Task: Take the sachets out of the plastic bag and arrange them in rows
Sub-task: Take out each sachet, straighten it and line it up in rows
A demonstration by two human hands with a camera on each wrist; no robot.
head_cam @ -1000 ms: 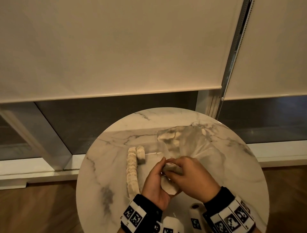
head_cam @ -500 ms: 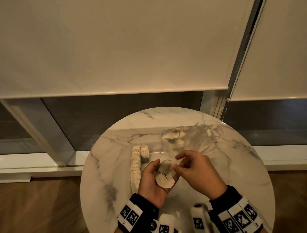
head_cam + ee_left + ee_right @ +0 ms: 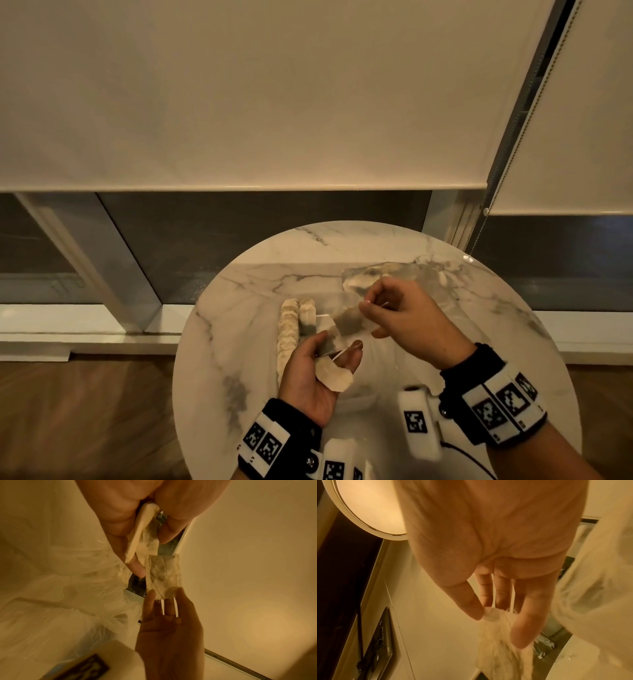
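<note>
On the round marble table (image 3: 239, 359) one long row of pale sachets (image 3: 288, 337) lies left of centre, with a short second row (image 3: 308, 313) beside it. The clear plastic bag (image 3: 411, 279) lies at the back right with sachets still inside. My left hand (image 3: 339, 346), palm up, grips a small stack of sachets (image 3: 334, 377) between thumb and fingers. One thin sachet (image 3: 347, 323) stretches from that stack to my right hand (image 3: 367, 306), which pinches its far end. The left wrist view shows the stack (image 3: 142, 534), the stretched sachet (image 3: 164, 574) and the right hand (image 3: 163, 596) pinching it.
Crumpled clear plastic spreads over the table under and right of my hands (image 3: 455, 308). The table edge (image 3: 191, 315) curves close on the left, with wooden floor (image 3: 85, 411) below. A window sill and lowered blinds (image 3: 239, 102) stand behind the table.
My right hand has drawn one sachet up and to the right, away from the stack in my left hand. The left hand has opened out, palm up.
</note>
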